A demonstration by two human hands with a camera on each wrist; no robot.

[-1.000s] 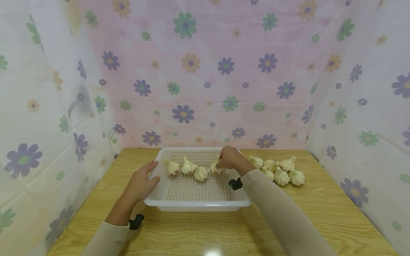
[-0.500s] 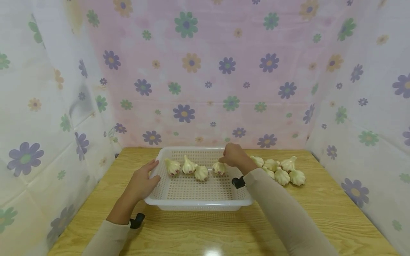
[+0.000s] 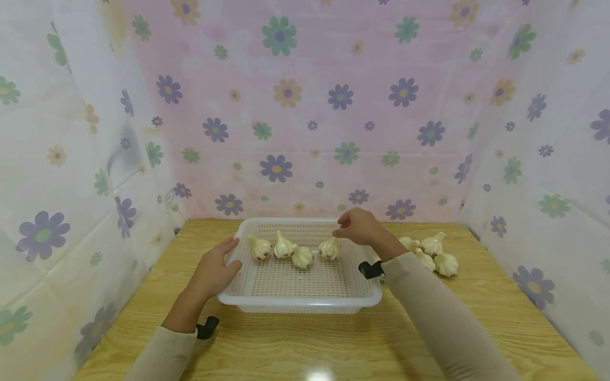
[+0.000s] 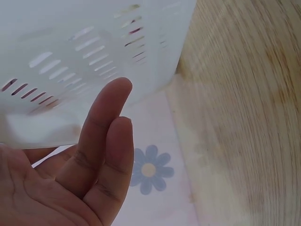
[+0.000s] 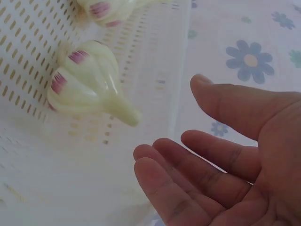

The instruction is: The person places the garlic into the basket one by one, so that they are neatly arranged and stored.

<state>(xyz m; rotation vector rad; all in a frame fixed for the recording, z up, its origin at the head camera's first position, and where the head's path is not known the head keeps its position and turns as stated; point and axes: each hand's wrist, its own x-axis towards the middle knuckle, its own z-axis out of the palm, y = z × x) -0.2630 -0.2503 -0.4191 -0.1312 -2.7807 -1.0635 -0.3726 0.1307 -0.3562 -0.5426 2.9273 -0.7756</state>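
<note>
A white plastic basket (image 3: 297, 302) with slotted walls stands on the table. My left hand (image 3: 213, 271) holds its left rim, thumb over the edge; in the left wrist view two fingers (image 4: 120, 141) lie along the outside of the wall. Inside the basket sit several garlic bulbs, pale with purple patches. The rightmost garlic bulb (image 3: 329, 248) rests on the basket floor, its stem toward my right hand (image 3: 362, 228). That hand hovers over the back right rim, fingers loosely bent and parted from the thumb, with nothing between them in the right wrist view.
More garlic bulbs (image 3: 446, 264) lie in a group on the wooden table (image 3: 305, 346) right of the basket, partly hidden by my right forearm. Flower-printed cloth (image 3: 305, 132) encloses the back and both sides. A black wrist mount (image 3: 370, 270) overlaps the basket's right side.
My right hand has let go of the rightmost garlic bulb in the basket and moved up and right, its fingers parting. The left hand keeps its place on the rim.
</note>
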